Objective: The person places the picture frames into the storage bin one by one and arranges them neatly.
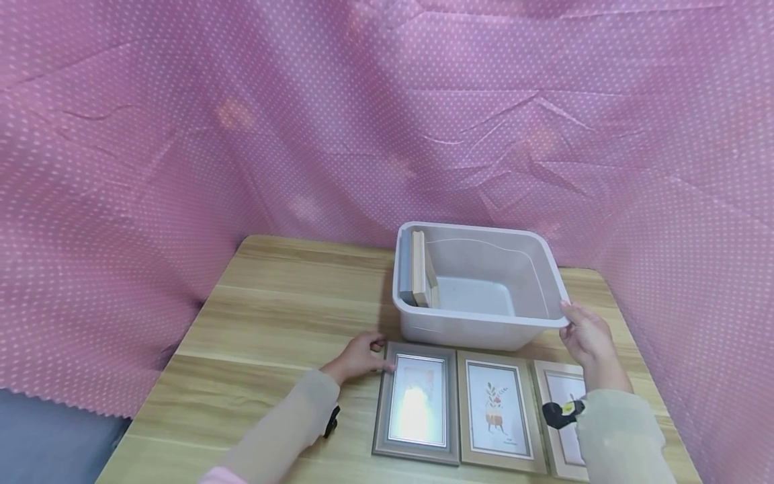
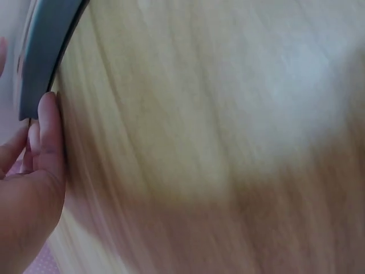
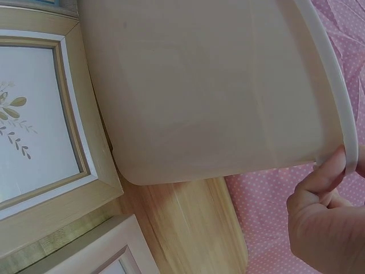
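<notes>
My left hand [image 1: 359, 356] grips the upper left corner of a grey picture frame [image 1: 379, 430], its thumb over the border and its other fingers at the outer edge. In the left wrist view the fingertips [image 2: 49, 108] meet the end of the frame's dark side [image 2: 43, 57]. My right hand [image 1: 589, 339] pinches the near right corner of the rim of a pale plastic bin [image 1: 465, 331]. Inside the bin, a blue-grey frame [image 1: 406, 269] and a light wooden frame [image 1: 419, 269] stand on edge along the left wall.
Beside the grey frame lie a tan picture frame [image 1: 502, 460] with a plant print and a paler frame [image 1: 547, 383], partly hidden by the right forearm. All three rest on the wooden table [image 1: 272, 323] in front of the bin. A pink dotted cloth [image 1: 332, 121] hangs around the table.
</notes>
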{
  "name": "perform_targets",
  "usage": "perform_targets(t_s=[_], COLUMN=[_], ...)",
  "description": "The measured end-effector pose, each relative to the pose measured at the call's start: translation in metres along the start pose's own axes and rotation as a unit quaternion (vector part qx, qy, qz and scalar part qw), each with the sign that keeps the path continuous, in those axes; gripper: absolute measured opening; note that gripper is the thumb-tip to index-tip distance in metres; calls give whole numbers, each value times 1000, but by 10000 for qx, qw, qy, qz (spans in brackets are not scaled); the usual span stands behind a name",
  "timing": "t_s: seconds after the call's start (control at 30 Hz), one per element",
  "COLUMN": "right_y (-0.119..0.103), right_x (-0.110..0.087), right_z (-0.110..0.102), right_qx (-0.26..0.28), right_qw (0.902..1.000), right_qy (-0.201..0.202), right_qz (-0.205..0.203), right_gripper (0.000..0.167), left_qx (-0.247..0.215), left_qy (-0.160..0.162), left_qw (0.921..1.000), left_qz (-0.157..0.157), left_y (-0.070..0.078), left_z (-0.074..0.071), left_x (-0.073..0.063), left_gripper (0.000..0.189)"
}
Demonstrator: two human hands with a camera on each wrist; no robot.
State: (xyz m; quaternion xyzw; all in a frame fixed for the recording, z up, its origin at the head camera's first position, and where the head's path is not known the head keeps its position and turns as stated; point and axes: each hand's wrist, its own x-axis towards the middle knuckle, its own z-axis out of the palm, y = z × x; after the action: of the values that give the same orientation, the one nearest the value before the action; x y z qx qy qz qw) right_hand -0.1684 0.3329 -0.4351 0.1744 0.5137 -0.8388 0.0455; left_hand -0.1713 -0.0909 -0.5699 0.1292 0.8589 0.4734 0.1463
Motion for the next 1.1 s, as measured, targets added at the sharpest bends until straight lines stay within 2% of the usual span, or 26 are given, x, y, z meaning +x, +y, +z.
perform_targets(t_s=[0.17,0.4,0.67,0.87,1.1], right_y=[0,-1,-1,-1,-2], right_x=[1,1,2,1,3], right_z=[-1,-2,-1,-1,-1], right_qx=[48,20,-61,-289,-172], right_qw=[10000,10000,10000,9996,9998], right_qy=[-2,-48,-65,-1,-81], right_qz=[25,12,0,-5,-31], right_gripper=[14,13,12,10,11], left_qx=[446,488,273,109,-319], left_qy=[227,500,648,575,527], left_qw=[9984,9971,9975,9978,9966], left_qz=[249,285,-102,-302,-554], left_y=[-3,0,11,19,25], left_z=[4,9,12,9,6], left_x=[0,0,-1,0,1], left_gripper=[68,62,56,51,52])
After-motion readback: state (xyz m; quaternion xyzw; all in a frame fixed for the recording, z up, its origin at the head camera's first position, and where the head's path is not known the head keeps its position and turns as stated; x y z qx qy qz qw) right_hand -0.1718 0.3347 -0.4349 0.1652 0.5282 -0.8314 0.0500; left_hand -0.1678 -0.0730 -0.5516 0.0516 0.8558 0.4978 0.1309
